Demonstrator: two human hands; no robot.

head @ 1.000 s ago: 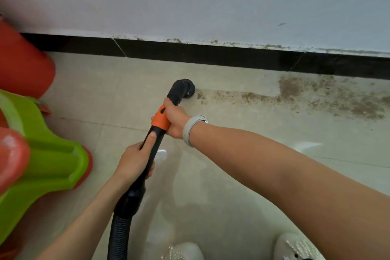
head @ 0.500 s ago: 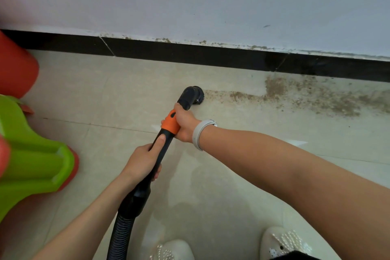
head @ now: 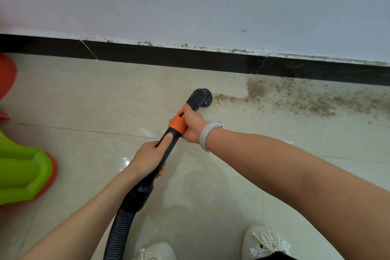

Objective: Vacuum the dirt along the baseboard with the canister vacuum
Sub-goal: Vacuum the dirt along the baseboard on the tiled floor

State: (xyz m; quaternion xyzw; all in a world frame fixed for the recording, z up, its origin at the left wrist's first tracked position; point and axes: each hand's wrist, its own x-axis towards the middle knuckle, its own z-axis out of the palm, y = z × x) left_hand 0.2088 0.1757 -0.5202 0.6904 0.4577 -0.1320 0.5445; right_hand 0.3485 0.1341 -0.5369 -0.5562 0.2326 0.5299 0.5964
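**Brush at the edge of the dirt**

From the head view: the right hand [head: 191, 125] wraps the orange collar; the left hand [head: 147, 157] wraps the black vacuum wand [head: 168, 143]. The round black brush head [head: 202, 97] touches the floor. The brown dirt [head: 295, 97] lies just right of it, along the black baseboard [head: 168, 55].

A home room is suggested by glossy floor tiles [head: 105, 95], a black baseboard [head: 168, 57] and plastic stools [head: 23, 173].
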